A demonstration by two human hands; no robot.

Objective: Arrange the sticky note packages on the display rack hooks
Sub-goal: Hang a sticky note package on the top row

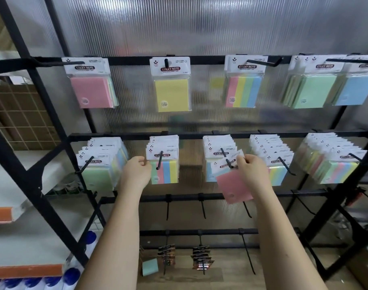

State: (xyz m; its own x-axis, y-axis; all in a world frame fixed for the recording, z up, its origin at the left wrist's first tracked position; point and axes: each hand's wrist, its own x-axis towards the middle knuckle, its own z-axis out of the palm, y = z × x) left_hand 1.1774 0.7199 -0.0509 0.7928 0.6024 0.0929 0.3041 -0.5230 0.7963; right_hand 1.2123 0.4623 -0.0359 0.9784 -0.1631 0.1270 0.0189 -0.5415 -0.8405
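- A black display rack point(199, 135) with a ribbed translucent panel point(199, 28) stands behind both hands.
- Right hand point(250, 168) pinches a pink sticky note package point(234, 186), tilted, header card up-left, on a hook point(228, 162).
- Left hand point(137, 171) grips a striped package point(166, 171) hanging upright.

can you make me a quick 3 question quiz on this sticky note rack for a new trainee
1. True or false: the right hand is holding a pink pack at the tip of a middle-row hook.
2. Which pack is the left hand touching? A) the striped pack on the middle row B) the yellow pack on the top row C) a pack on the bottom row
3. Fill in: the pack in the right hand hangs ____, not straight.

Key: 1 true; 2 A; 3 tilted
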